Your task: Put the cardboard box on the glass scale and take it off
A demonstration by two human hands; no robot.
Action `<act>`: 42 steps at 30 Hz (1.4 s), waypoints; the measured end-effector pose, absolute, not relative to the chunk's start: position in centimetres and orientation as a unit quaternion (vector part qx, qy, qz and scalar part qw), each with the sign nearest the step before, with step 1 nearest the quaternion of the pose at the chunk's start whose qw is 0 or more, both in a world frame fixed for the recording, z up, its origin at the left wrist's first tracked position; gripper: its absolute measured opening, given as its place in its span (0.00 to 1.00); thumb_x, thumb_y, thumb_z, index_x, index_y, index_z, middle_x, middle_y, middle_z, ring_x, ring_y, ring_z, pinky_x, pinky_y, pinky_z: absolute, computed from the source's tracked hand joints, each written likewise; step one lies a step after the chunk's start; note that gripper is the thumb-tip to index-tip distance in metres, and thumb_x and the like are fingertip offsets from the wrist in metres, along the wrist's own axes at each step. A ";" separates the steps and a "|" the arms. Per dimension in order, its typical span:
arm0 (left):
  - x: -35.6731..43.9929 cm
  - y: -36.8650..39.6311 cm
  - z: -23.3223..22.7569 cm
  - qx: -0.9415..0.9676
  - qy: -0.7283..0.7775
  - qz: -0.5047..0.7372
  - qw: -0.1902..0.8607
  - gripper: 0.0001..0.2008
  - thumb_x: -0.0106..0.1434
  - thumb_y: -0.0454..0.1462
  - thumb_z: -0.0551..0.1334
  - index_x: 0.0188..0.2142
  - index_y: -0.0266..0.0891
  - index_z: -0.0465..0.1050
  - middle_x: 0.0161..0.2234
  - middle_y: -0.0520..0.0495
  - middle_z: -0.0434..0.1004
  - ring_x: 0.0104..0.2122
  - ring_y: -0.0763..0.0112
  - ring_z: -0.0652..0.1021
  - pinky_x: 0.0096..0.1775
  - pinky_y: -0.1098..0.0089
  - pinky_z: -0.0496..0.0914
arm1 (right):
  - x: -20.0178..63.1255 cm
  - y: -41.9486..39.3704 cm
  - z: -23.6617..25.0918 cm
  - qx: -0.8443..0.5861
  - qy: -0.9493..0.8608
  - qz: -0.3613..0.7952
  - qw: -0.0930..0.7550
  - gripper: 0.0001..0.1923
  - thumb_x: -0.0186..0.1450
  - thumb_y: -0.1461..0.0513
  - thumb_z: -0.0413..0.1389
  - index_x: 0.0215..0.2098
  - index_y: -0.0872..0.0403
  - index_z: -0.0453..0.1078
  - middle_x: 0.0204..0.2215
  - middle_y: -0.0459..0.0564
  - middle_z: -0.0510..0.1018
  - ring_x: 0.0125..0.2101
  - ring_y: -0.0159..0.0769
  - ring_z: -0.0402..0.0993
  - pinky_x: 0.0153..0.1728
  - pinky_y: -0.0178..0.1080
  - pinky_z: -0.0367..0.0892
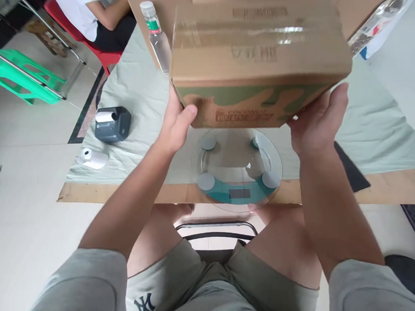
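Observation:
A taped cardboard box (249,77) with green and dark print is held up between my two hands, above the table. My left hand (176,117) grips its near left corner, thumb against the front face. At the lower right edge, my right hand (320,119) supports it, the fingers partly hidden beneath. Below the box, a round glass scale (240,172) with a teal band and a small display lies at the table's near edge, partly overhanging it.
Bottles stand at the box's left (159,41) and right (377,25). A dark label printer (112,124) and a paper roll (94,158) sit on the cloth-covered table (138,169). A dark flat object (352,171) lies right. A seated person (86,7) and green stool (23,74) are left.

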State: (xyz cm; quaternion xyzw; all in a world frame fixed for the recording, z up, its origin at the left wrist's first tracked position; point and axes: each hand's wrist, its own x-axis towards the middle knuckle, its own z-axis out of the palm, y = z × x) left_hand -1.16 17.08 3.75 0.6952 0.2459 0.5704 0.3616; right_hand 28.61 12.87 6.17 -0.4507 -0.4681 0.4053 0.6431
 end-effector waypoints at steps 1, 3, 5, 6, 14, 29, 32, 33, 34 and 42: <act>-1.0 18.3 4.1 0.702 0.242 0.567 0.355 0.35 0.60 0.67 0.63 0.58 0.53 0.72 0.58 0.46 0.78 0.73 0.54 0.64 0.74 0.57 0.59 | 28.7 14.2 6.3 -0.452 -0.477 0.403 0.638 0.35 0.60 0.27 0.48 0.49 0.38 0.73 0.46 0.52 0.79 0.49 0.51 0.75 0.33 0.48 0.74; -0.7 20.6 4.4 0.715 0.237 0.559 0.347 0.38 0.59 0.68 0.63 0.61 0.52 0.70 0.59 0.47 0.78 0.73 0.55 0.63 0.75 0.58 0.58 | 28.8 16.6 6.3 -0.459 -0.491 0.400 0.623 0.35 0.59 0.26 0.47 0.48 0.35 0.73 0.45 0.51 0.79 0.48 0.52 0.75 0.33 0.49 0.74; -0.4 22.6 4.3 0.715 0.232 0.561 0.346 0.38 0.60 0.68 0.63 0.62 0.54 0.69 0.61 0.49 0.77 0.74 0.55 0.62 0.75 0.58 0.58 | 28.8 18.7 5.9 -0.471 -0.500 0.398 0.608 0.35 0.57 0.25 0.46 0.47 0.33 0.73 0.45 0.49 0.80 0.48 0.52 0.74 0.34 0.51 0.74; -0.2 23.5 4.1 0.711 0.229 0.567 0.347 0.35 0.61 0.66 0.63 0.62 0.57 0.69 0.62 0.50 0.76 0.74 0.56 0.62 0.75 0.58 0.58 | 28.8 19.6 5.6 -0.477 -0.502 0.398 0.602 0.35 0.57 0.24 0.46 0.47 0.32 0.73 0.45 0.49 0.81 0.49 0.53 0.74 0.34 0.52 0.74; -0.7 27.8 -1.4 0.690 0.252 0.559 0.384 0.37 0.59 0.66 0.65 0.63 0.59 0.67 0.70 0.52 0.67 0.72 0.56 0.65 0.74 0.57 0.59 | 28.7 23.1 0.8 -0.491 -0.472 0.424 0.597 0.35 0.58 0.27 0.48 0.50 0.35 0.72 0.46 0.50 0.81 0.50 0.51 0.75 0.34 0.50 0.77; 0.3 26.9 -4.0 0.635 0.337 0.558 0.415 0.37 0.51 0.71 0.65 0.53 0.57 0.74 0.55 0.46 0.78 0.72 0.52 0.65 0.70 0.55 0.65 | 28.6 23.3 -1.9 -0.511 -0.451 0.434 0.589 0.33 0.59 0.28 0.49 0.44 0.41 0.70 0.46 0.52 0.79 0.53 0.51 0.74 0.36 0.49 0.77; 0.3 27.0 -4.2 0.641 0.328 0.564 0.405 0.34 0.55 0.69 0.64 0.55 0.59 0.73 0.57 0.47 0.77 0.72 0.54 0.66 0.72 0.56 0.63 | 28.6 23.1 -2.1 -0.512 -0.446 0.437 0.590 0.32 0.59 0.28 0.50 0.43 0.40 0.70 0.46 0.51 0.80 0.54 0.51 0.72 0.38 0.50 0.76; 0.4 27.0 -4.2 0.642 0.327 0.567 0.400 0.34 0.56 0.69 0.64 0.55 0.59 0.73 0.57 0.47 0.77 0.71 0.54 0.66 0.73 0.56 0.62 | 28.5 23.1 -2.1 -0.513 -0.445 0.438 0.589 0.32 0.59 0.28 0.50 0.43 0.40 0.70 0.46 0.51 0.80 0.54 0.51 0.72 0.39 0.50 0.75; 0.4 27.0 -4.3 0.642 0.326 0.570 0.397 0.34 0.56 0.69 0.64 0.56 0.59 0.73 0.57 0.46 0.77 0.71 0.54 0.66 0.73 0.56 0.61 | 28.5 23.1 -2.2 -0.513 -0.445 0.440 0.588 0.32 0.59 0.28 0.50 0.43 0.40 0.70 0.46 0.50 0.80 0.55 0.50 0.71 0.41 0.50 0.75; 0.3 27.8 -4.9 0.624 0.343 0.571 0.409 0.37 0.53 0.69 0.66 0.57 0.58 0.73 0.57 0.46 0.77 0.71 0.51 0.66 0.70 0.54 0.65 | 28.7 23.1 -2.5 -0.506 -0.442 0.460 0.580 0.31 0.59 0.28 0.53 0.45 0.39 0.68 0.45 0.44 0.82 0.57 0.45 0.67 0.50 0.50 0.69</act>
